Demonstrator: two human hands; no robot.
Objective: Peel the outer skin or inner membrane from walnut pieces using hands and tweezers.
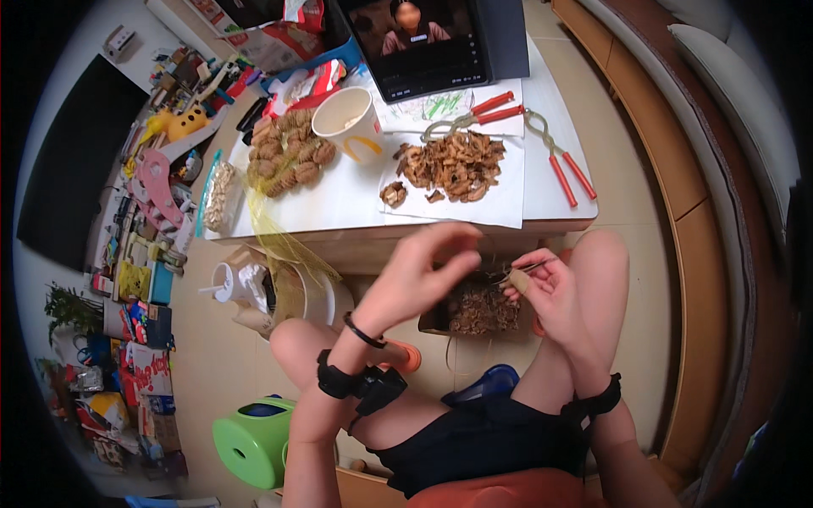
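My left hand (419, 275) is raised before the table's front edge, its fingers bent and thumb apart, with nothing visible in it. My right hand (549, 295) is closed in a pinch around a thin, dark, pick-like tool (532, 267); its thumb wears a tan wrap. Both hands hover near a dark open box (481, 309) of brown shell bits, low between my knees. On white paper on the table lies a heap of brown walnut pieces (457, 165), with one broken walnut (393, 194) at its left. Whole walnuts (292, 152) sit in a yellow net bag (275, 233) that droops over the edge.
Two red-handled nutcrackers (495, 106) (563, 169) lie at the table's right. A paper cup (349, 123), a zip bag of pale nuts (220, 195) and a tablet (415, 42) stand around. Below left are a bin (318, 292) and a green stool (252, 444).
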